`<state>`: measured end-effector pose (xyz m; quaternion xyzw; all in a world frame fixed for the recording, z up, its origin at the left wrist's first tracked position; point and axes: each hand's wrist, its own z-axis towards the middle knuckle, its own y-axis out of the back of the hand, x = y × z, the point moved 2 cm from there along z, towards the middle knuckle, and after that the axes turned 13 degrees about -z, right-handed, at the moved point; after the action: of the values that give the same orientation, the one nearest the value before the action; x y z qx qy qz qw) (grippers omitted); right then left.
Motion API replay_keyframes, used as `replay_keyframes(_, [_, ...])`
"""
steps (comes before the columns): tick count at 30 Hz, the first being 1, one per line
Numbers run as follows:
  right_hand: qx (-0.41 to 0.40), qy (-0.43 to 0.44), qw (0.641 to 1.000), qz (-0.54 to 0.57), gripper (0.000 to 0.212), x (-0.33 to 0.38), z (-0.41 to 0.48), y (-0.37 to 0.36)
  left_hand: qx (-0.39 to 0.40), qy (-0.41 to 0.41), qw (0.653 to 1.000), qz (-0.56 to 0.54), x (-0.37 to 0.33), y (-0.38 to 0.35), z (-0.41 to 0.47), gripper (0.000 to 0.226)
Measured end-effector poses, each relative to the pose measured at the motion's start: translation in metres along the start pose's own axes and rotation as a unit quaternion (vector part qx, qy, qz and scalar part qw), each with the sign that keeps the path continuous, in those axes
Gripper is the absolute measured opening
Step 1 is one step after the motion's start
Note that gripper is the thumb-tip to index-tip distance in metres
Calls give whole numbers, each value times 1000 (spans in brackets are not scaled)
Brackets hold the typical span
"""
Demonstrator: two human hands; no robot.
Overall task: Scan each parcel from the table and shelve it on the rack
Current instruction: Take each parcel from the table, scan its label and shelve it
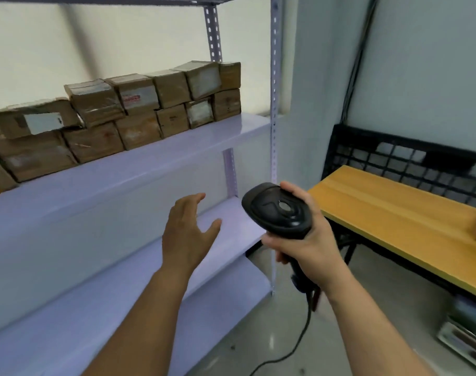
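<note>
Lilac rack shelves carry brown taped parcels in two tiers. Right hand grips a black scanner; left hand hangs spread, holding nothing.

Pale walls meet at a corner — black cables run down it, grey floor below.

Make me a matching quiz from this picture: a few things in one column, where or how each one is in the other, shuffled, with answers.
Things
1. scanner
2. parcels
3. left hand
4. table

Place or state
A. stacked in two layers on the rack
B. open, holding nothing
C. gripped in the right hand
D. yellow wooden top, right of the rack

Pairs: 1-C, 2-A, 3-B, 4-D
</note>
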<state>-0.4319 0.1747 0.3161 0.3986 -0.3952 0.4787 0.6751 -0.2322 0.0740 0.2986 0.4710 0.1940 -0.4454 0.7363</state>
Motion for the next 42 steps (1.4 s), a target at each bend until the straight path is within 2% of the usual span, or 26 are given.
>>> replay_keyframes(11, [-137,-19,989,-62,83,-27,-49,143,129,-48,987,-85,-89,-167,-6,63])
replay_keyframes(23, [-275,-103,944,-148,82,-45,-78,262,269,-121,944,-145,-164,-319,-4,65])
replay_keyframes(31, [-332,-125,915,-192,85,-67,-52,347,320,-129,922,-174,-208,-414,35,64])
replay_keyframes(42, [-404,-175,865,-241,84,-88,-30,431,389,-101,887,-226,-254,-520,78,59])
